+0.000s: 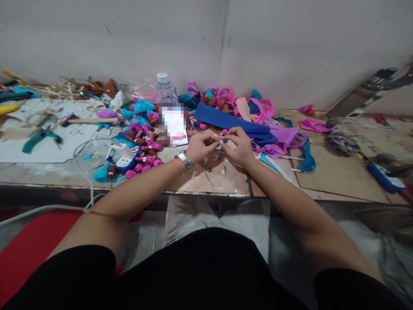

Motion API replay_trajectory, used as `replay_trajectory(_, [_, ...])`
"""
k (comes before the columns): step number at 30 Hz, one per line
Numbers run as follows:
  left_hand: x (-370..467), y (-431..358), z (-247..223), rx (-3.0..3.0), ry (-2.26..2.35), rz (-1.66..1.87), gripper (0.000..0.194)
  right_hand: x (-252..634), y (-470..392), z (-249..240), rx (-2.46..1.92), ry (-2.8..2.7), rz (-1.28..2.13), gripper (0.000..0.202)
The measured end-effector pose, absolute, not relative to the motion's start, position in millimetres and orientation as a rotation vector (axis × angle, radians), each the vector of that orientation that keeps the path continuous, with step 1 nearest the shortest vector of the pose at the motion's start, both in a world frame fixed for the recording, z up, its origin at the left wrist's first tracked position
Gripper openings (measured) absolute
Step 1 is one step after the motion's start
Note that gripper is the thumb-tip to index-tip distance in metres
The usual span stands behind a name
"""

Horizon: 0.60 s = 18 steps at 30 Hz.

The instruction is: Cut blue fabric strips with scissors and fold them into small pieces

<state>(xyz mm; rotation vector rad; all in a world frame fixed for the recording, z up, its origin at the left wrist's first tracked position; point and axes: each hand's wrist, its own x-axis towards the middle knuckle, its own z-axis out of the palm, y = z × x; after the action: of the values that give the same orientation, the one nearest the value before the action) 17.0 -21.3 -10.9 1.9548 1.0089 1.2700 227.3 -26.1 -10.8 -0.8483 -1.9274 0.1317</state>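
The clear bottle (pixel 166 91) is standing near the table's far edge, just left of its middle, and it is wearing a white cap; I can't tell from here whether it is holding any liquid. Clear plastic (pixel 138 89) is lying crumpled to its left. In front of the bottle a bright screen (pixel 175 125) is leaning, its picture blurred out. The table (pixel 61 175) is running along a pale wall (pixel 274 47), its top showing specks and scraps around the middle of the near edge. There the left hand (pixel 201 147) and the right hand (pixel 238 146) are meeting, their fingertips pinching a small piece (pixel 225 141) between them, too tiny for me to name. Behind the hands a dark blue strip (pixel 229 119) is lying slantwise before a bright heap of knotted material (pixel 222 98). Purple material (pixel 292 137) is spreading to the right, partly over brown cardboard (pixel 338 178) that is reaching the near edge. Toward the left end, green-handled pliers (pixel 34 141) and a hammer (pixel 93 121) are resting on white sheeting (pixel 72 144). Below the near left corner, something red (pixel 35 254) is showing.
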Motion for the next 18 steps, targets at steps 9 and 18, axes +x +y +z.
replay_trajectory(9, [17.0, -20.1, -15.1, 1.957, 1.022, 1.261, 0.029, 226.5, -24.4, -13.7, -0.848, -1.93, 0.236, 0.025])
replay_trajectory(18, [17.5, -19.6, -15.2, 1.923, 0.99, 1.282, 0.032, 225.9, -21.7, -17.1, -0.844, -1.924, 0.257, 0.021])
